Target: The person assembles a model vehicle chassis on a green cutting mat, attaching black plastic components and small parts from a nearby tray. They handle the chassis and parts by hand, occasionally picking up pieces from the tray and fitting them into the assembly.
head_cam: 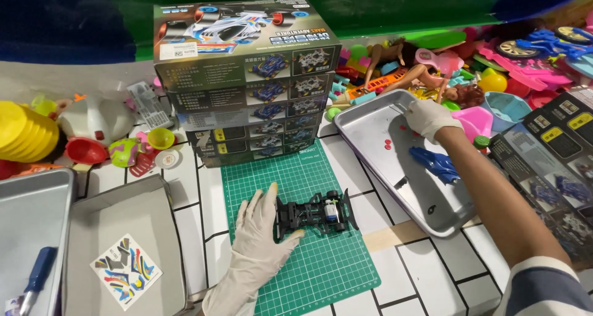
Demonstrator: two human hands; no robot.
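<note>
Left hand [259, 220] is steadying the wheel-less black toy car frame [314, 214] on the green mat [321, 266], fingers spread flat against it, while right hand [430, 117] is reaching into the metal tray [364, 127] by small red parts [388, 144], grip unclear; blue body shell [436, 163] lying unfitted.

Both hands wear thin white gloves. The left hand [259, 220] lies low and near the body, palm down, fingers [269, 195] stretched forward and slightly spread, thumb pointing to the right. The right arm is bare below a striped sleeve and reaches far forward; the right hand [430, 117] has its fingers curled downward.
</note>
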